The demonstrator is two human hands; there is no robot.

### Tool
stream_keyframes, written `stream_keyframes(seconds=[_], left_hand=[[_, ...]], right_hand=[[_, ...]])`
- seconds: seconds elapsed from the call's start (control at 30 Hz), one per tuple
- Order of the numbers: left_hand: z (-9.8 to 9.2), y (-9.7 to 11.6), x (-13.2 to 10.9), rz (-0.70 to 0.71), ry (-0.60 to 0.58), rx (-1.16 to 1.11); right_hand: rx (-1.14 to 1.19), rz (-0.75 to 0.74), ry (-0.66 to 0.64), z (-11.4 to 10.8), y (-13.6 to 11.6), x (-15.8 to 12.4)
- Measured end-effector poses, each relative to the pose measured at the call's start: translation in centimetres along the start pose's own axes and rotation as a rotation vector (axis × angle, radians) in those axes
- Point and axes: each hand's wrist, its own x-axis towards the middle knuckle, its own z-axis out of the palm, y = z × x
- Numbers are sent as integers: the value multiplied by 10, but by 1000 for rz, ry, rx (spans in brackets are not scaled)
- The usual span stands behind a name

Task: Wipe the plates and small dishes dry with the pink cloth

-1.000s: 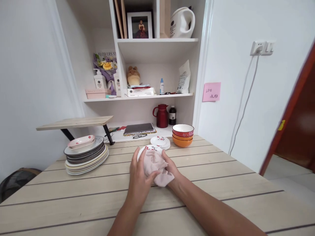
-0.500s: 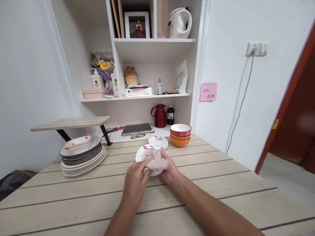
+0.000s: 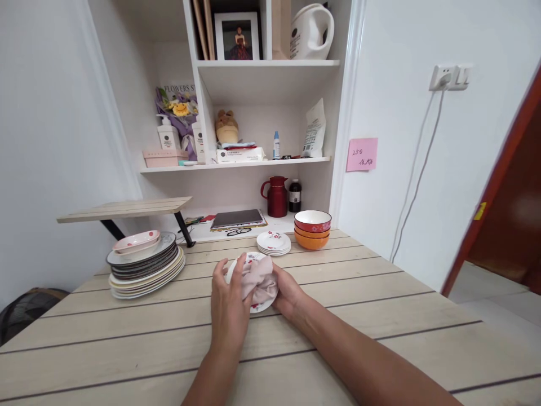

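My left hand fingers clamp the pink cloth onto the small plate, gripped by my right hand at 12 o'clock, probably half-wiped, with the plate stack at 10 o'clock seemingly unwiped.

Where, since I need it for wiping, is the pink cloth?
Centre of the head view: the pink cloth sits on a flowered plate between the left hand and right hand, near the small plate stack.

The small plate has come nearer, leaving the stack.
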Motion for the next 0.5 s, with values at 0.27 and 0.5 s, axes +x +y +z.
stream_keyframes(seconds=[0.27,0.5], left_hand=[[-10,5,1,34,46,91],[-6,7,0,60,52,-143]], right_hand=[[67,59,-72,-1,-1,1],[132,57,-94,-3,-1,2]])
